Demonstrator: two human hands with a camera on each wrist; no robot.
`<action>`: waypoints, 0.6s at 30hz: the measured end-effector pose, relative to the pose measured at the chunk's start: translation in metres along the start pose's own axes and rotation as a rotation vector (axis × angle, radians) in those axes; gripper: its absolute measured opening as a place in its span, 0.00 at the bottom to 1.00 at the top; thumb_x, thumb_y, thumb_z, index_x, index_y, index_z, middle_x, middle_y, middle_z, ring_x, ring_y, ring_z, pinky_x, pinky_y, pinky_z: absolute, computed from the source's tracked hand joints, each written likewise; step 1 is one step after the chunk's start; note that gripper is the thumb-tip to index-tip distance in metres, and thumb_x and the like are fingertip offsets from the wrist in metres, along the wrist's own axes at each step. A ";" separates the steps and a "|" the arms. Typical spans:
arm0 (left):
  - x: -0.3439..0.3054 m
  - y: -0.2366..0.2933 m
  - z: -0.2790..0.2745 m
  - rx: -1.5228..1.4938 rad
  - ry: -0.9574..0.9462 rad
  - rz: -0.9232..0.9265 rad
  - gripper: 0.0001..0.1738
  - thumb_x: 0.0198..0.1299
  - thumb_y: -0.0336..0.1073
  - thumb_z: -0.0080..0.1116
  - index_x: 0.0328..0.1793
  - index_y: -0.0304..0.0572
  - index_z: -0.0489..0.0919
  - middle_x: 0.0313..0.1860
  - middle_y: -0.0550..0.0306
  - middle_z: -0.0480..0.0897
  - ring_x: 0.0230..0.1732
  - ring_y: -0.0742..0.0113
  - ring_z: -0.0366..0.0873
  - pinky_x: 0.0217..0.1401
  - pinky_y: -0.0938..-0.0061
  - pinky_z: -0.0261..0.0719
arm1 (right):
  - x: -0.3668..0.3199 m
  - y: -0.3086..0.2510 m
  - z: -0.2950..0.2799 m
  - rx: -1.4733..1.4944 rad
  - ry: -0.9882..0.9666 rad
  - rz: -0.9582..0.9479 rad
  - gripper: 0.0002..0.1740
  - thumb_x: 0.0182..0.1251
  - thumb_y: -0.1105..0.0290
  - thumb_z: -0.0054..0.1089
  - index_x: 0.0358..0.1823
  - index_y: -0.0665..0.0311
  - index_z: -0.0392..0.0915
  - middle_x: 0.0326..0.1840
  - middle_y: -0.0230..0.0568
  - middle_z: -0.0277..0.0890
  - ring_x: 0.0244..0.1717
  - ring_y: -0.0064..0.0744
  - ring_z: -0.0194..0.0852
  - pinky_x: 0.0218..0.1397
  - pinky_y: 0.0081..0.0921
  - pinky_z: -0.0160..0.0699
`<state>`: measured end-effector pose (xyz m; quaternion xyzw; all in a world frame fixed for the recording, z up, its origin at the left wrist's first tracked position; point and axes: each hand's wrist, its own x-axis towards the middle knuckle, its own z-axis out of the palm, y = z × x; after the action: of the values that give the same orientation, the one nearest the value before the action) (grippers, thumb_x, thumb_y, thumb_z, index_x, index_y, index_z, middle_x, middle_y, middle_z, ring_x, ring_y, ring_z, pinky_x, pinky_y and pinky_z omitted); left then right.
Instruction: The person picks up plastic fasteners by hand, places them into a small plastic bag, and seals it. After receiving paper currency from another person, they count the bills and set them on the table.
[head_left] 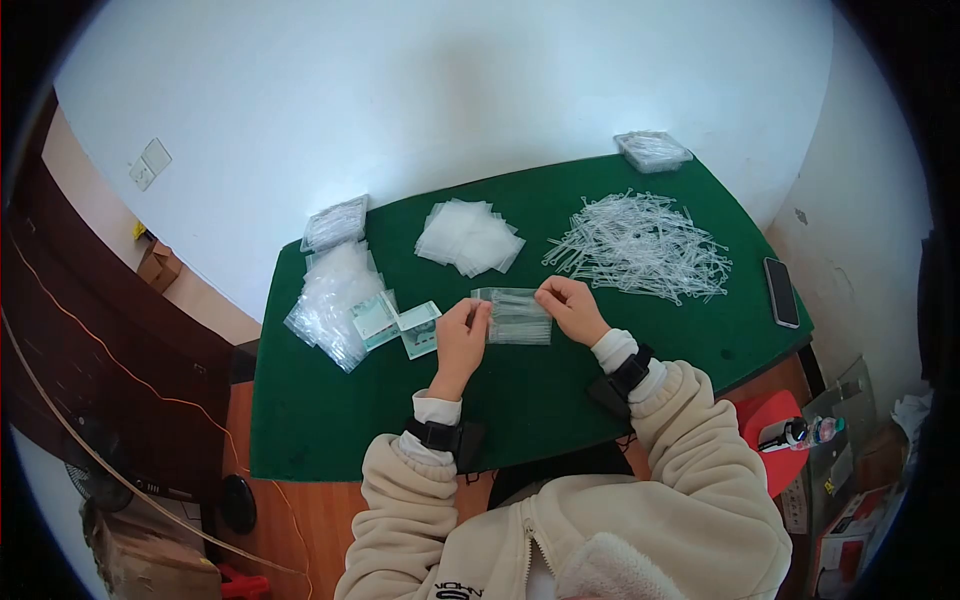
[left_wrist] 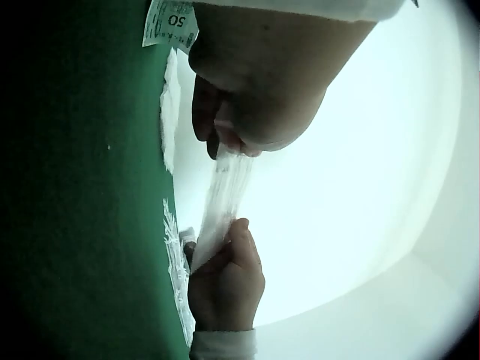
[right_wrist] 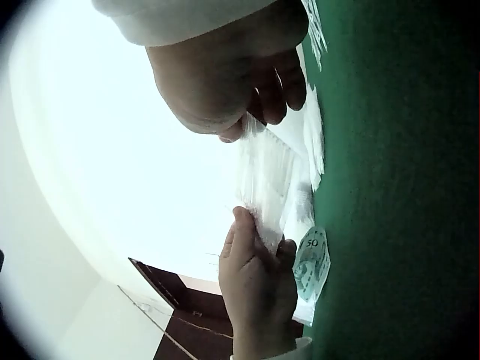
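A clear plastic bag [head_left: 519,318] filled with thin clear sticks is held up over the green table between both hands. The left hand [head_left: 462,346] pinches its left end, thumb on the near face. At the bag's upper right corner, the right hand [head_left: 576,310] pinches the edge between thumb and fingers. The left wrist view shows the bag [left_wrist: 223,196] stretched between the left hand [left_wrist: 259,82] and the right hand [left_wrist: 227,289]. In the right wrist view the right hand [right_wrist: 229,79] grips one end of the bag and the left hand [right_wrist: 259,292] the other.
A loose heap of clear looped sticks [head_left: 640,246] lies right, a phone [head_left: 781,292] beyond it. Flat empty-looking bags [head_left: 468,237] lie at centre back. Filled bags [head_left: 335,300] are piled left, beside green printed slips [head_left: 420,328]. Clear boxes stand at the back left [head_left: 336,222] and right [head_left: 654,151].
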<state>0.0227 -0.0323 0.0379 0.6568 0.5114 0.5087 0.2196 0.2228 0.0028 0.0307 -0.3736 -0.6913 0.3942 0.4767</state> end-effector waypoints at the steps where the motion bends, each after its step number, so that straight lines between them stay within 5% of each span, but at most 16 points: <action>1: 0.000 -0.001 0.001 -0.055 -0.001 -0.041 0.09 0.59 0.34 0.53 0.31 0.35 0.76 0.17 0.62 0.72 0.18 0.77 0.67 0.20 0.81 0.63 | 0.000 0.000 0.000 -0.033 0.008 -0.017 0.12 0.62 0.66 0.52 0.27 0.67 0.72 0.18 0.27 0.66 0.21 0.16 0.60 0.25 0.17 0.62; 8: 0.001 -0.002 0.000 -0.219 -0.058 -0.175 0.12 0.61 0.37 0.52 0.31 0.36 0.75 0.16 0.65 0.70 0.15 0.80 0.65 0.17 0.83 0.61 | 0.002 0.007 -0.005 -0.118 0.045 -0.073 0.11 0.64 0.67 0.50 0.25 0.65 0.70 0.16 0.25 0.62 0.19 0.13 0.57 0.22 0.14 0.58; 12: -0.002 0.003 -0.001 -0.304 -0.289 -0.246 0.11 0.60 0.37 0.53 0.31 0.36 0.75 0.16 0.65 0.70 0.15 0.80 0.64 0.17 0.84 0.61 | 0.005 0.008 -0.013 0.348 0.129 0.138 0.14 0.61 0.65 0.54 0.21 0.65 0.68 0.17 0.26 0.63 0.21 0.16 0.59 0.25 0.16 0.59; 14: -0.005 0.007 0.003 -0.274 -0.532 -0.245 0.11 0.59 0.38 0.54 0.30 0.37 0.75 0.16 0.67 0.70 0.14 0.81 0.64 0.16 0.85 0.61 | 0.003 0.001 -0.009 0.298 0.053 0.123 0.12 0.61 0.66 0.55 0.23 0.65 0.70 0.19 0.26 0.65 0.23 0.15 0.61 0.26 0.16 0.62; 18: -0.007 0.007 0.006 -0.255 -0.576 -0.267 0.11 0.59 0.38 0.54 0.30 0.36 0.76 0.16 0.66 0.71 0.14 0.81 0.64 0.16 0.85 0.60 | -0.004 -0.007 0.008 0.240 -0.174 0.073 0.09 0.59 0.68 0.56 0.26 0.65 0.71 0.21 0.27 0.68 0.24 0.16 0.64 0.29 0.16 0.65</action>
<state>0.0319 -0.0403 0.0382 0.6680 0.4421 0.3290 0.5000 0.2156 -0.0048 0.0334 -0.3033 -0.6636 0.5222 0.4415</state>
